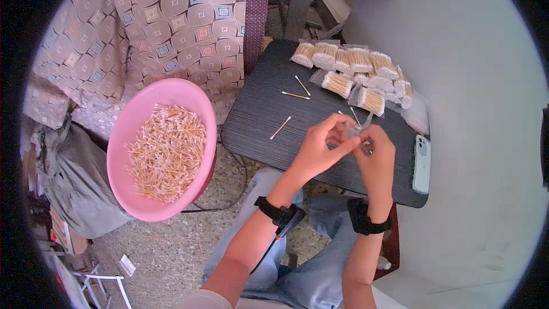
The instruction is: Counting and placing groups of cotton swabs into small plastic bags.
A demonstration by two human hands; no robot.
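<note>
My left hand (321,146) and my right hand (376,157) meet over the near right part of the dark table (251,109). Between them, pinched by the fingers of both, is a small clear plastic bag (353,131). Its contents, if any, are hidden by my fingers. Just beyond the hands lies a clear bag packed with cotton swabs (372,102), and another full bag (337,83) rests a little farther left. Loose cotton swabs are scattered left of my hands, among them one swab (281,128) close to the table's left side.
More filled swab bags (360,59) are heaped at the table's far end. Flat clear bags (416,117) and a pale phone (422,165) lie along the right edge, beside a white wall (474,137). To the left stands a pink basin (116,157) of loose swabs. Patterned cloth (177,17) hangs behind.
</note>
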